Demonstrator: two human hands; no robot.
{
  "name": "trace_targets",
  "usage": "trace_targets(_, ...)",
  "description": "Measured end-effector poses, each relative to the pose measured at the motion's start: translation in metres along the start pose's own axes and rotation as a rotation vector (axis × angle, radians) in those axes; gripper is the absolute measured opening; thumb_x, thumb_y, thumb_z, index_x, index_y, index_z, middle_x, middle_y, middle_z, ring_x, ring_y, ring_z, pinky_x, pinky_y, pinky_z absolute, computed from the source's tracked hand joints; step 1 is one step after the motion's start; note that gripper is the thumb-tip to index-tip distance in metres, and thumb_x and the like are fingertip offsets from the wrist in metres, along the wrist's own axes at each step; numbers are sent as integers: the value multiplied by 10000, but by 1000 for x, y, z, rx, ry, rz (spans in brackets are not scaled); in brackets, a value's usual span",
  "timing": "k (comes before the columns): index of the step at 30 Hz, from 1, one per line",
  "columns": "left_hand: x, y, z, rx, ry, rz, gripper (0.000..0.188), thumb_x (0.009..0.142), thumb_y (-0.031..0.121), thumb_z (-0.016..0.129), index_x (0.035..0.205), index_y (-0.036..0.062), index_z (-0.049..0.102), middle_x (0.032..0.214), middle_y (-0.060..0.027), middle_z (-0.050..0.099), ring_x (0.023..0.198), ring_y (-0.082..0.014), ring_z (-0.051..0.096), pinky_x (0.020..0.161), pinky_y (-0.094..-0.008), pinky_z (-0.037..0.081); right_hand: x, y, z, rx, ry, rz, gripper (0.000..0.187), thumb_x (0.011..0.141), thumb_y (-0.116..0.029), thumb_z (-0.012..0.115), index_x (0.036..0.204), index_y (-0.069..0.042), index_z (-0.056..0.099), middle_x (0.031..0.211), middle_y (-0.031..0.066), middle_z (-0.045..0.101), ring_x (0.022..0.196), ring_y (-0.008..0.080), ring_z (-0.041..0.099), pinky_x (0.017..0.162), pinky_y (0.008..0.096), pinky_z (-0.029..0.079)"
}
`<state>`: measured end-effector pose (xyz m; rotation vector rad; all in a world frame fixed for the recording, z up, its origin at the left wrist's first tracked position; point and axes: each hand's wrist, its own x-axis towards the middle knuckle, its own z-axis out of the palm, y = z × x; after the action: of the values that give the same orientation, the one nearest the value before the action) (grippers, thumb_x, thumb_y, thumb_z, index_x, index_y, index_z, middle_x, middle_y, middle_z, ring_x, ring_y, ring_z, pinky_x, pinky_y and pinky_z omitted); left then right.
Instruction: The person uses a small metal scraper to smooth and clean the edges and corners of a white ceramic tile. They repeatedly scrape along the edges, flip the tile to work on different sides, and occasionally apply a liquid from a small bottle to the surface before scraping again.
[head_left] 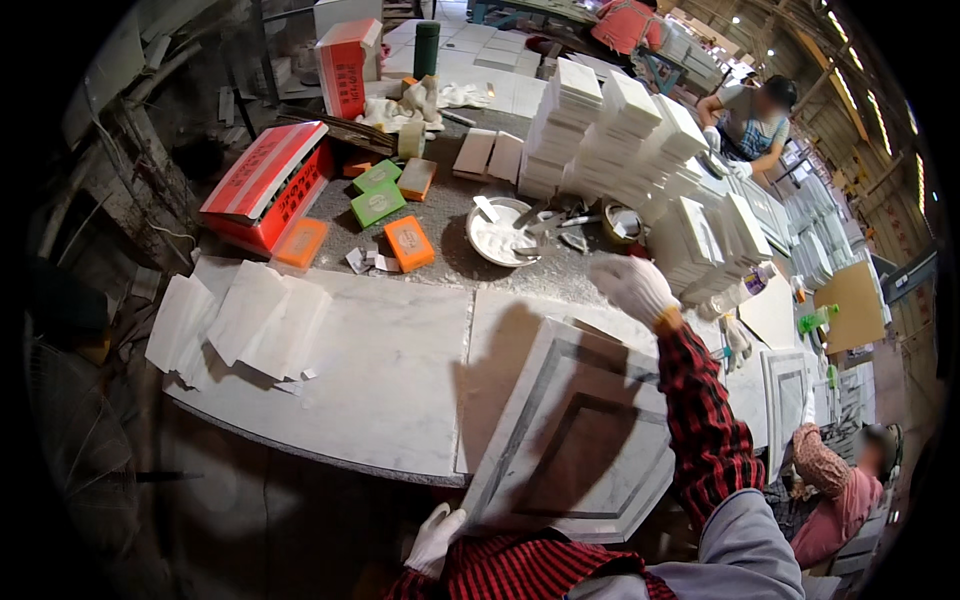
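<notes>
A pale marble panel [545,480] with grey inlaid bands lies tilted across the near table edge, in my right arm's shadow. My gloved left hand [435,538] is closed at its lower left corner. My gloved right hand [635,285] reaches over the table, fingers bent together; whatever they hold, if anything, is hidden beneath. Left of it stand a white bowl [477,240] of white paste with scrapers in it and a small pot [622,222] with white stuff inside. A flat-bladed scraper [574,240] lies between them.
Tall stacks of white tiles [560,125] rise beyond my right hand. Orange [409,243] and green boxes [377,206] lie left of the bowl, beside a red carton [265,180]. Broken slabs [265,320] rest at left. Co-workers [750,125] [835,490] sit at right.
</notes>
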<state>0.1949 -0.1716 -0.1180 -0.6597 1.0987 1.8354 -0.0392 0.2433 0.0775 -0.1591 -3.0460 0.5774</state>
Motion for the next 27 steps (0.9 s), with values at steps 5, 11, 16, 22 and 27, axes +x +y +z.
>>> trace_targets(5,2,2,14,205,6,58,411,944,228,684,1221,-65,605,1135,-91,649,1040,-146,566,921,-296,446,-73,26,-20,332,-206,107,353,947,-345,626,1066,-28,727,950,140,735,882,259,697,792,359,541)
trace_targets(11,-3,-8,22,133,171,126,649,934,226,707,1425,-95,432,1232,-156,628,1108,-182,596,956,-323,479,-81,46,1,291,-190,-61,381,925,-363,659,1092,-27,726,1037,151,736,962,267,695,855,371,534)
trace_targets(16,-10,-25,33,-12,206,340,762,891,169,766,1483,-81,356,1322,-159,588,1145,-217,603,968,-356,500,-77,58,19,255,-226,-140,405,917,-352,665,1105,3,717,1076,158,731,985,290,685,880,382,526)
trace_targets(22,-22,-64,58,-322,279,472,570,978,253,664,1439,18,425,1402,-139,521,1259,-288,545,1076,-463,457,-76,55,25,127,-262,-102,489,877,-504,661,1059,-60,752,1056,160,731,984,329,689,866,403,532)
trace_targets(27,-9,-103,48,-662,-259,20,552,1025,378,561,1448,56,412,1490,-186,446,1378,-378,430,1158,-557,349,-73,51,23,77,-218,-71,521,823,-568,698,991,-80,772,963,161,740,911,333,704,814,417,546)
